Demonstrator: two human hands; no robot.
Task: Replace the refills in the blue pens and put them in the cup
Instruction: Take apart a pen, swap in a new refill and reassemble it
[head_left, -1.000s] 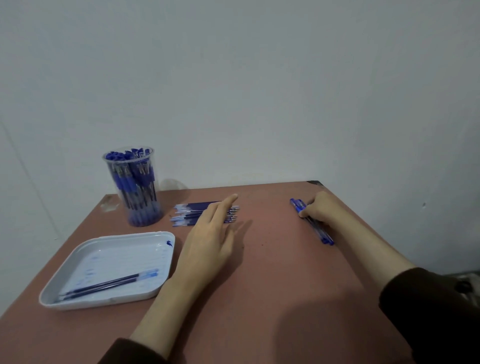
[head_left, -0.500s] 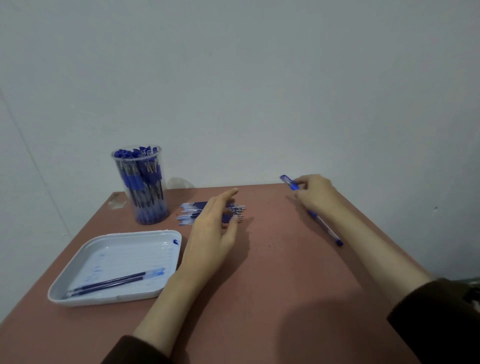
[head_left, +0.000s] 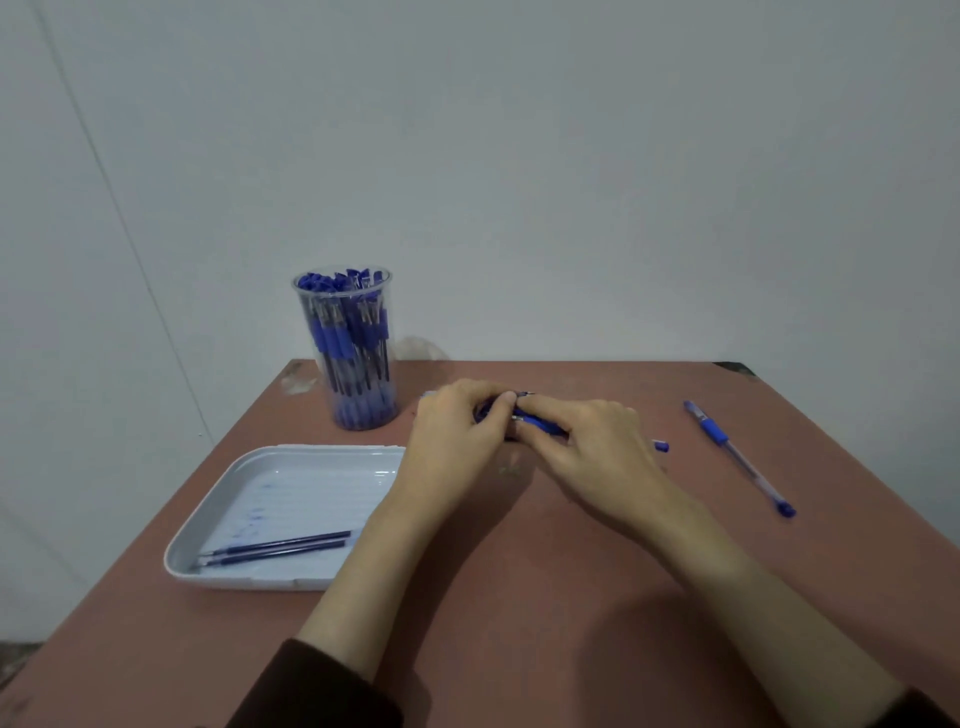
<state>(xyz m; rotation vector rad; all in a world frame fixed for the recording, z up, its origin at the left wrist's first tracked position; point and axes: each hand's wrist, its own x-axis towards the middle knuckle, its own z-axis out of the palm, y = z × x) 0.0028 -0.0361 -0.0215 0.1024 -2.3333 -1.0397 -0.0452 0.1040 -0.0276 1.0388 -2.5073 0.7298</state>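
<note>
Both hands meet over the middle of the table on one blue pen. My left hand pinches its left end near the tip. My right hand grips the barrel, and the pen's blue cap end pokes out past that hand. The pile of refills lies behind my hands and is mostly hidden. A clear cup packed with several blue pens stands at the back left. A second blue pen lies loose on the table at the right.
A white tray at the front left holds two dark blue refills. The brown table stands against a grey wall, and its right edge runs close to the loose pen.
My right hand has carried a pen from the right side to the middle. My left hand rose from the refill pile to take the pen's other end. One pen stays at the right.
</note>
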